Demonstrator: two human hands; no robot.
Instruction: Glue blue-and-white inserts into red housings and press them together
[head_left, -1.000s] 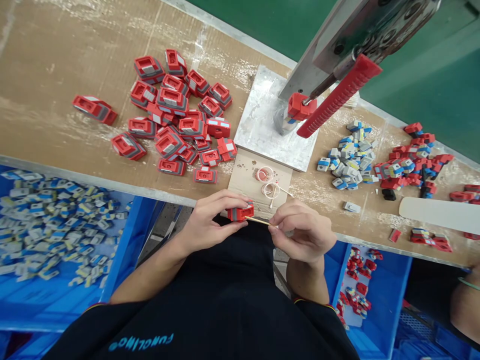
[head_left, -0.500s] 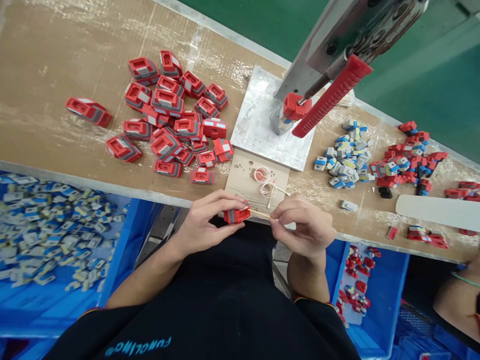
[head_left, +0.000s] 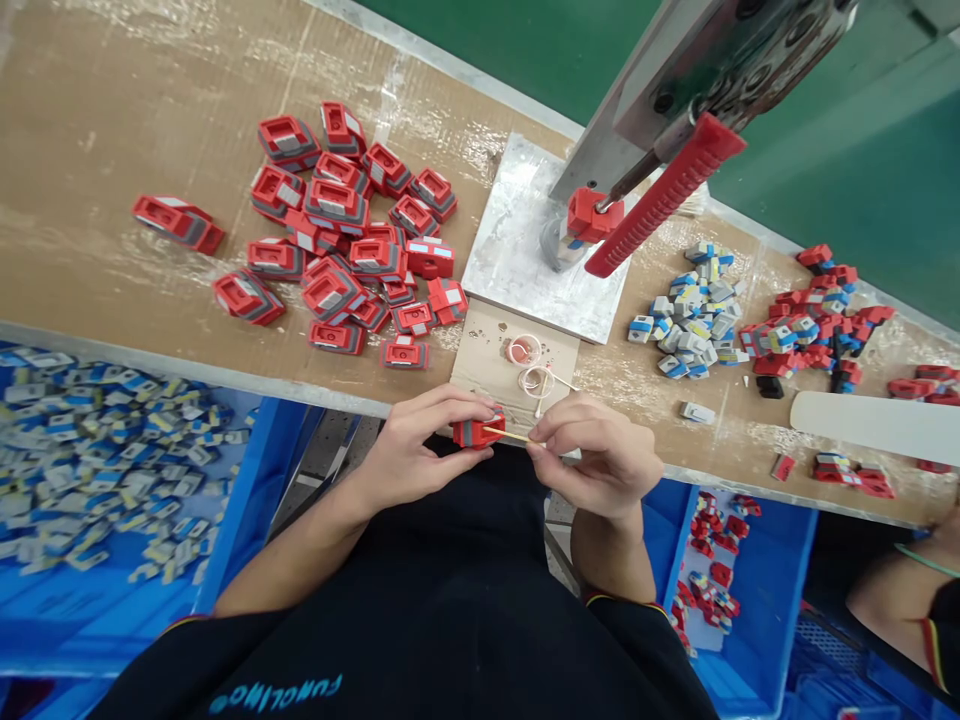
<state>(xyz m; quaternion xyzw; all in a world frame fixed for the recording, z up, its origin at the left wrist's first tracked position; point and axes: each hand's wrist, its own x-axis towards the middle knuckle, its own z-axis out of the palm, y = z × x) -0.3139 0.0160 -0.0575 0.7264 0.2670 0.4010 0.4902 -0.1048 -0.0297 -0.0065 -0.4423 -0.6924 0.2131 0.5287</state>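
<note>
My left hand (head_left: 420, 440) grips a red and grey plastic part (head_left: 472, 431) between thumb and fingers, over the bench's front edge. A thin wooden stick (head_left: 511, 435) is pinched in my right hand (head_left: 592, 450), and its far end meets the red part's right side. Just beyond my hands, two small round containers (head_left: 523, 349) (head_left: 535, 383) stand on a piece of cardboard (head_left: 480, 345). A cotton swab (head_left: 559, 378) rests across the nearer one.
Red parts (head_left: 334, 200) are heaped at the left. A press with a red handle (head_left: 664, 195) stands over a metal plate (head_left: 517, 230). Small white-blue parts (head_left: 694, 320) and red pieces (head_left: 814, 320) lie right. Blue bins (head_left: 247, 500) (head_left: 780, 590) flank me; another person's arm (head_left: 900, 590) shows at right.
My right hand has moved slightly left with the stick, whose tip now reaches further over the red part. The red part has shifted slightly right. The other person's arm has moved a little left.
</note>
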